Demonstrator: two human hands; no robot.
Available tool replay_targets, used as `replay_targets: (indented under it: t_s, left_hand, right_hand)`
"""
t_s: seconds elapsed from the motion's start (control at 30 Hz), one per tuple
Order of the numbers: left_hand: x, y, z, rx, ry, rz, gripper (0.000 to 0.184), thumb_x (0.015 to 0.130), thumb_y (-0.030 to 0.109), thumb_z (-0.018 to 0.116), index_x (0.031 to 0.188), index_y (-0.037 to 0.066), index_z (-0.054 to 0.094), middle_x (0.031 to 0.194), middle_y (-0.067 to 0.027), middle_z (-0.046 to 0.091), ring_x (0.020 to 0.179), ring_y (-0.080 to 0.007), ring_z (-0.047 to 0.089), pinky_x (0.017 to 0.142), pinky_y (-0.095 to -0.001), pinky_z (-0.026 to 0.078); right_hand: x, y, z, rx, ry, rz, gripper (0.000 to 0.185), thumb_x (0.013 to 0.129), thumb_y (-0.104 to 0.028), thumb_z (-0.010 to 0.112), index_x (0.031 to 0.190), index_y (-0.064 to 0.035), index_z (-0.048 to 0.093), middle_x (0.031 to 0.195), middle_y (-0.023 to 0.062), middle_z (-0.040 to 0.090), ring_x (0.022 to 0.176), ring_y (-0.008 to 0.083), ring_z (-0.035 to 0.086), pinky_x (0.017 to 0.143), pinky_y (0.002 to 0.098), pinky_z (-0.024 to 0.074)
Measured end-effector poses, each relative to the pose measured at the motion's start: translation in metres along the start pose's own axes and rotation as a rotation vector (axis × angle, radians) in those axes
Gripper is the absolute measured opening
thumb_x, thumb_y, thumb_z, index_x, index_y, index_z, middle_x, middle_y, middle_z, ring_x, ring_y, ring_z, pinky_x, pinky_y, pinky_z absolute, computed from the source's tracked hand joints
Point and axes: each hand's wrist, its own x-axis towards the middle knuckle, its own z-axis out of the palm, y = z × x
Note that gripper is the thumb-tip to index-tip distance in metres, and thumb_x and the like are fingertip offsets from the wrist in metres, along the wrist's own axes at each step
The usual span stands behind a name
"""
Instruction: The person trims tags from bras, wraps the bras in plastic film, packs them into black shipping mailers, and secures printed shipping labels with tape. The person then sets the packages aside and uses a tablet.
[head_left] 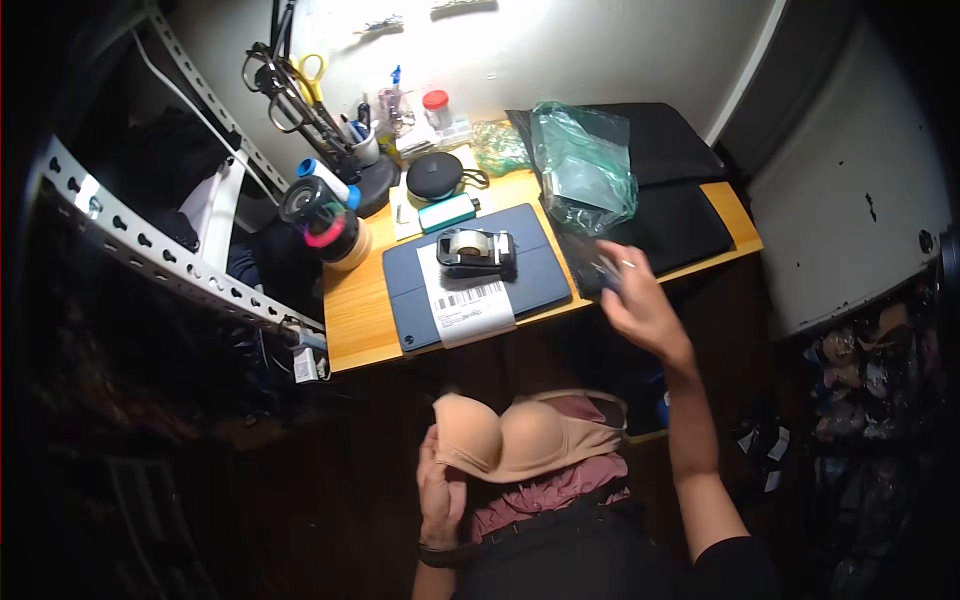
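Note:
A beige bra [535, 440] with moulded cups lies over my lap. My left hand [437, 487] is closed on its left cup edge, with the fingers partly behind the fabric. Beneath the bra is a pink gathered cloth [570, 484]. Over the front right of the desk is my right hand [643, 305], fingers curled around a small dark, bluish thing [609, 283] that is blurred. Close to that hand are a black sheet-like bag [680, 228] and a crumpled green plastic bag [590, 165].
On the wooden desk [350, 330], a tape dispenser [477, 252] sits on a blue-grey case [543, 262] with a white label. Behind it are a teal box [447, 213], a black round case [434, 176] and yellow scissors [311, 75]. A metal shelf [200, 265] stands left.

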Motion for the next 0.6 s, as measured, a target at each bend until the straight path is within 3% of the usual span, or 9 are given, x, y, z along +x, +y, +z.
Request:
replay_targets:
  t_s: [0.1, 0.17, 0.2, 0.3, 0.33, 0.4, 0.47, 0.53, 0.6]
  left_hand:
    - [-0.004, -0.007, 0.002, -0.139, -0.069, -0.145, 0.039, 0.093, 0.006, 0.041, 0.132, 0.002, 0.037, 0.133, -0.0112, 0.044, 0.121, -0.0233, 0.044, 0.104, -0.0401, 0.035]
    - [-0.010, -0.006, 0.005, -0.164, -0.053, -0.147, 0.039, 0.093, 0.007, 0.039, 0.132, 0.002, 0.038, 0.134, -0.0112, 0.043, 0.123, -0.0237, 0.043, 0.105, -0.0407, 0.034]
    - [-0.013, -0.004, 0.007, -0.231, -0.067, -0.170, 0.039, 0.094, 0.007, 0.037, 0.132, 0.002, 0.038, 0.135, -0.0118, 0.042, 0.124, -0.0247, 0.042, 0.106, -0.0416, 0.032]
    - [-0.017, 0.000, 0.012, -0.309, -0.100, -0.180, 0.040, 0.094, 0.012, 0.034, 0.132, 0.001, 0.038, 0.137, -0.0125, 0.041, 0.127, -0.0259, 0.039, 0.109, -0.0423, 0.028]
    - [-0.017, 0.003, 0.015, -0.308, -0.128, -0.168, 0.042, 0.094, 0.016, 0.033, 0.133, 0.001, 0.038, 0.138, -0.0125, 0.041, 0.128, -0.0261, 0.037, 0.110, -0.0421, 0.025]
    - [-0.019, 0.018, 0.028, -0.283, -0.113, -0.152, 0.043, 0.094, 0.020, 0.034, 0.133, 0.002, 0.039, 0.138, -0.0127, 0.041, 0.128, -0.0274, 0.037, 0.110, -0.0439, 0.025]
    - [-0.019, 0.040, 0.039, -0.403, -0.264, -0.139, 0.045, 0.094, 0.025, 0.033, 0.133, 0.003, 0.039, 0.139, -0.0137, 0.039, 0.129, -0.0300, 0.035, 0.109, -0.0489, 0.023]
    - [-0.019, 0.063, 0.032, -0.343, -0.293, -0.076, 0.050, 0.090, 0.029, 0.033, 0.134, 0.005, 0.040, 0.140, -0.0154, 0.037, 0.130, -0.0326, 0.033, 0.107, -0.0557, 0.020]
    - [-0.017, 0.079, 0.011, -0.554, -0.589, 0.094, 0.054, 0.090, 0.032, 0.035, 0.138, 0.008, 0.034, 0.145, -0.0159, 0.028, 0.133, -0.0318, 0.027, 0.108, -0.0572, 0.018]
  right_hand:
    - [0.046, 0.004, 0.046, 0.049, -0.055, 0.057, 0.043, 0.079, -0.005, 0.056, 0.120, 0.0043, 0.047, 0.110, 0.0243, 0.050, 0.091, 0.0369, 0.056, 0.082, 0.0394, 0.0440]
    - [0.062, -0.001, 0.054, -0.288, 0.170, -0.238, 0.038, 0.077, -0.008, 0.060, 0.113, 0.0033, 0.052, 0.109, 0.0235, 0.053, 0.094, 0.0349, 0.057, 0.083, 0.0382, 0.0446]
    - [0.064, -0.010, 0.048, -0.284, 0.168, -0.249, 0.038, 0.077, -0.008, 0.060, 0.113, 0.0033, 0.052, 0.109, 0.0235, 0.053, 0.094, 0.0349, 0.057, 0.083, 0.0382, 0.0446]
    - [0.041, -0.034, 0.030, 0.290, -0.330, -0.152, 0.027, 0.076, -0.009, 0.067, 0.102, -0.0021, 0.061, 0.096, 0.0144, 0.062, 0.091, 0.0273, 0.061, 0.081, 0.0337, 0.0472]
    - [0.030, -0.036, 0.037, 0.426, -0.621, -0.063, 0.030, 0.079, -0.018, 0.068, 0.103, -0.0019, 0.062, 0.097, 0.0140, 0.062, 0.090, 0.0248, 0.061, 0.080, 0.0323, 0.0478]
    - [0.012, -0.037, 0.057, 0.487, -1.146, 0.027, 0.060, 0.079, -0.040, 0.068, 0.120, 0.0018, 0.053, 0.115, 0.0200, 0.056, 0.109, 0.0293, 0.054, 0.093, 0.0337, 0.0432]
    - [-0.013, -0.039, 0.093, 0.541, -1.098, -0.097, 0.084, 0.072, -0.048, 0.071, 0.127, 0.0073, 0.042, 0.127, 0.0216, 0.047, 0.122, 0.0292, 0.043, 0.103, 0.0363, 0.0340]
    - [-0.002, -0.059, 0.111, 0.978, -1.160, -0.107, 0.076, 0.075, -0.047, 0.070, 0.124, 0.0059, 0.047, 0.123, 0.0195, 0.052, 0.114, 0.0242, 0.049, 0.096, 0.0323, 0.0395]
    - [0.026, -0.088, 0.116, 1.117, -1.245, -0.192, 0.066, 0.077, -0.046, 0.069, 0.117, 0.0042, 0.053, 0.109, 0.0130, 0.059, 0.100, 0.0169, 0.054, 0.087, 0.0272, 0.0443]
